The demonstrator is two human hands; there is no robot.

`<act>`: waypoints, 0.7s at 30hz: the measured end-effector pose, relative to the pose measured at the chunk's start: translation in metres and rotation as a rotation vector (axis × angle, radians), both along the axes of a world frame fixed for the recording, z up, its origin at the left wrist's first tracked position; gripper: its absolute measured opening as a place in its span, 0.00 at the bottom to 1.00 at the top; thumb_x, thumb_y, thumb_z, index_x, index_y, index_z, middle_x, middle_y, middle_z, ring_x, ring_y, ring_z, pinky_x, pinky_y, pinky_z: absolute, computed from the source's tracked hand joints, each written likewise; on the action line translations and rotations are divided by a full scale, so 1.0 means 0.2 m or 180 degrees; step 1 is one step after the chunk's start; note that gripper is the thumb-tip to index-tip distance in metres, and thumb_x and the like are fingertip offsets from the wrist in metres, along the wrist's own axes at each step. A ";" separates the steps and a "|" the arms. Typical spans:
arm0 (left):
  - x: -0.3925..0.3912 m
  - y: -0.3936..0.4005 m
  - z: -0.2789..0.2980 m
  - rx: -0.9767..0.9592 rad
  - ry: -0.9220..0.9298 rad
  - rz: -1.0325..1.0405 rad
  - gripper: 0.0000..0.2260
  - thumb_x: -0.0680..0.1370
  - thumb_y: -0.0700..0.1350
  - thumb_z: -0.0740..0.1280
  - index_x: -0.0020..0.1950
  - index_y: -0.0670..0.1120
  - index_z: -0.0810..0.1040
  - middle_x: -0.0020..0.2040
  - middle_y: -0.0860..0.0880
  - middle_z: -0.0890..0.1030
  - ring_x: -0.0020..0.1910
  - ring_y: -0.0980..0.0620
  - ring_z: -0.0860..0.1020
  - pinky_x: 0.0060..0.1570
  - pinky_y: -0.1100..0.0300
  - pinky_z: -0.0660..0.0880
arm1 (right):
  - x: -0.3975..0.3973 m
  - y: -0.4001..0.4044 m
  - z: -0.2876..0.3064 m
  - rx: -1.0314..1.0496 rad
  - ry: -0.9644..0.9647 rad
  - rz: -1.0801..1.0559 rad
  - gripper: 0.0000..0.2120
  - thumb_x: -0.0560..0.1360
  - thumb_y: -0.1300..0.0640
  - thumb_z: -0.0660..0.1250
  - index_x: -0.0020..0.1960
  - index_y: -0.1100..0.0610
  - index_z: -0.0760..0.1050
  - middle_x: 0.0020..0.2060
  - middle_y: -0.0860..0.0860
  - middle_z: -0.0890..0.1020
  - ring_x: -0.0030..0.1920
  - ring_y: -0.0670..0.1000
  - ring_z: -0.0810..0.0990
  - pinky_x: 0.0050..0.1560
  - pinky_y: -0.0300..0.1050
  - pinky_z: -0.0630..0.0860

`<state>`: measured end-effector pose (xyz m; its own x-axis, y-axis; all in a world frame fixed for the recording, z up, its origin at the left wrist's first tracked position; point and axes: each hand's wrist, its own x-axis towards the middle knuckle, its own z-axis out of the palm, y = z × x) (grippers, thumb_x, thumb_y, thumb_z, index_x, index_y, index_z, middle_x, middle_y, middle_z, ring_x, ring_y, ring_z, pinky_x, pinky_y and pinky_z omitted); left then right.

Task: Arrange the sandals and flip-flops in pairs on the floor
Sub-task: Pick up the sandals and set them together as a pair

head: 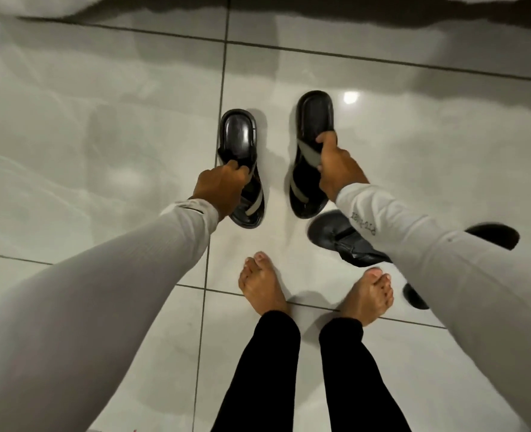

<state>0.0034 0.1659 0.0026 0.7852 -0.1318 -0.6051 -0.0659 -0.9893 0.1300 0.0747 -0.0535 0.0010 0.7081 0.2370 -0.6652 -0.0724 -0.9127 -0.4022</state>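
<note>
Two black sandals with grey crossed straps were held side by side above the pale tiled floor (pixel 102 120), a gap between them, both pointing away from the person. The left hand (pixel 219 188) gripped the left sandal (pixel 241 157), its fingers curled together around the straps near mid-sole. The right hand (pixel 336 165) held the right sandal (pixel 312 151), with fingers hooked under a grey strap and the thumb pressed on top. Whether either sole touched the tiles could not be told.

Three more dark pieces of footwear lay on the floor to the right, partly hidden by the right sleeve (pixel 445 260): one black flip-flop (pixel 336 236) just behind the held right sandal, one dark sole (pixel 495 235) beyond the sleeve, and one dark edge (pixel 415 297) beside the right foot (pixel 370 296). Two bare feet stood on the tiles, the left foot (pixel 261 285) near a grout line.
</note>
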 end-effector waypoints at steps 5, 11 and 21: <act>-0.10 0.08 0.00 0.0010 0.0275 0.0074 0.12 0.76 0.37 0.65 0.59 0.41 0.74 0.55 0.41 0.77 0.48 0.36 0.81 0.43 0.47 0.76 | -0.16 0.25 -0.03 0.0009 0.0369 0.0038 0.23 0.76 0.63 0.56 0.69 0.51 0.56 0.55 0.59 0.78 0.47 0.61 0.78 0.49 0.53 0.74; -0.16 0.09 0.02 0.0029 0.0605 0.0204 0.13 0.76 0.38 0.64 0.61 0.43 0.74 0.57 0.42 0.77 0.52 0.37 0.80 0.47 0.47 0.76 | -0.38 0.38 -0.02 -0.0072 0.0398 0.0353 0.27 0.73 0.66 0.62 0.68 0.56 0.56 0.52 0.60 0.79 0.46 0.62 0.80 0.50 0.56 0.78; -0.30 -0.08 0.10 -0.0112 -0.0001 0.0072 0.13 0.76 0.41 0.65 0.61 0.42 0.74 0.59 0.42 0.75 0.44 0.38 0.81 0.36 0.48 0.77 | -0.47 0.06 0.08 -0.0045 0.0355 0.0049 0.37 0.71 0.70 0.64 0.75 0.54 0.53 0.66 0.59 0.72 0.62 0.63 0.76 0.59 0.58 0.75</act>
